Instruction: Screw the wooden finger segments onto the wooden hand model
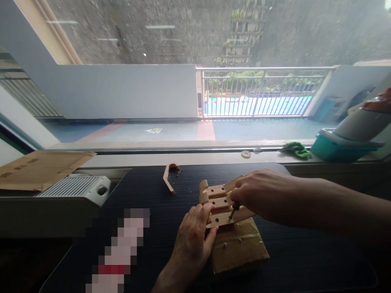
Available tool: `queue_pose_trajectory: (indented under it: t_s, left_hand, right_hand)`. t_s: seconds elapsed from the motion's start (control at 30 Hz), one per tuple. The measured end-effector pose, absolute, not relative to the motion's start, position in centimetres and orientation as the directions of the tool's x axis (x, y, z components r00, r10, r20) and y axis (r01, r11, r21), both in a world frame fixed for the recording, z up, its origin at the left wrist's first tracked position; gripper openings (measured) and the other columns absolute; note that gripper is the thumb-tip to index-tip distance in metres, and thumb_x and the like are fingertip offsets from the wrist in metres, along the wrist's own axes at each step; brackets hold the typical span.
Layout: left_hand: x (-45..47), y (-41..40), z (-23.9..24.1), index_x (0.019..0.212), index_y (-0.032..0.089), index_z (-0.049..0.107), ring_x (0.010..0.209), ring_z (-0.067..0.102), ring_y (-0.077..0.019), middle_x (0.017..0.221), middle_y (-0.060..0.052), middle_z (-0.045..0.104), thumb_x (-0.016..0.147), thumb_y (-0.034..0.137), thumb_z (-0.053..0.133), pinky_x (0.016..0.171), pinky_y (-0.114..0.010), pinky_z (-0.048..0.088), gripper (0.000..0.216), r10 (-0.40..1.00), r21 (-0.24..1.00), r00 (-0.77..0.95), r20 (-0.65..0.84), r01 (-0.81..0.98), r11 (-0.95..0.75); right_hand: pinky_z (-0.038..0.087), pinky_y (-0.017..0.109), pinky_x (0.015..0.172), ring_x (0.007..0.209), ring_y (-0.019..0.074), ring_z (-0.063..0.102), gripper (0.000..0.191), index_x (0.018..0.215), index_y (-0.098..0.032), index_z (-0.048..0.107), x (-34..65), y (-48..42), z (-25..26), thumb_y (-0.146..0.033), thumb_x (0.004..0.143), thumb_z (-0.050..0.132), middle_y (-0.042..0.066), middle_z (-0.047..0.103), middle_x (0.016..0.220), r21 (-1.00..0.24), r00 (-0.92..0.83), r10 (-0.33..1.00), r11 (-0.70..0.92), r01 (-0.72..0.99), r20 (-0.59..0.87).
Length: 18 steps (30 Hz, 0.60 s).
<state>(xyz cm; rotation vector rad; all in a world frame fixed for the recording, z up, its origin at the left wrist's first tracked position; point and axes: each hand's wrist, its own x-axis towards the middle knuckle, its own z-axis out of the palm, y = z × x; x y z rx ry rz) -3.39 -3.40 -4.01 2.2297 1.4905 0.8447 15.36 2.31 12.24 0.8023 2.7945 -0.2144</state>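
Note:
My left hand [195,232] is closed around the left end of a pale wooden rack [216,202], its thumb along the near edge. The rack has several curved slats with dark screw holes and lies tilted on a taped brown cardboard box [240,244]. Above the rack, my right hand [253,189] grips a screwdriver [235,206], whose handle is mostly hidden in the fingers. Its tip meets a hole in the nearest slat. A loose curved wooden piece [166,178] lies on the table farther left, with small screws [180,173] beside it.
The black table [146,240] stands against a window sill [183,158]. On the sill are a green cloth [295,150], a teal tub [342,147] and a small yellowish ring [246,154]. At left, a brown envelope [42,169] rests on a white unit [82,188]. A pixelated patch hides something.

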Motion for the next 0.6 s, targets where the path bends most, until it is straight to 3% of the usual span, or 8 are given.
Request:
queue_pose_trajectory:
  t_s: [0.23,0.4,0.6]
  left_hand:
    - [-3.5,-3.3,-4.0,0.117,0.026,0.04,0.094,0.051,-0.0228,0.103,-0.003,0.055,0.08,0.009,0.053,0.082,-0.041,0.044,0.043,0.911,0.567,0.287,0.295,0.715,-0.409]
    - [-3.5,-3.3,-4.0,0.117,0.026,0.04,0.094,0.051,-0.0227,0.102,-0.003,0.055,0.08,0.009,0.054,0.082,-0.041,0.044,0.043,0.914,0.569,0.282,0.291,0.717,-0.402]
    - [-3.5,-3.3,-4.1,0.118,0.027,0.04,0.094,0.052,-0.0225,0.102,-0.003,0.055,0.081,0.009,0.053,0.082,-0.04,0.045,0.043,0.914,0.575,0.278,0.295,0.713,-0.402]
  right_hand:
    - [0.035,0.024,0.056,0.068,0.0145,0.06,0.019,0.083,-0.016,0.059,15.2,2.5,11.5,-0.001,0.079,0.047,0.004,0.064,0.075,-0.022,-0.79,0.538,0.822,0.568,-0.294]
    - [0.027,0.026,0.05,0.063,0.0155,0.059,0.012,0.08,-0.017,0.059,14.9,2.4,12.4,-0.01,0.082,0.05,0.003,0.064,0.074,0.055,-0.758,0.577,0.805,0.591,-0.306]
    - [0.031,0.025,0.054,0.067,0.0146,0.059,0.019,0.08,-0.019,0.062,14.9,2.1,12.9,-0.004,0.077,0.051,0.001,0.065,0.077,-0.035,-0.808,0.523,0.834,0.551,-0.273]
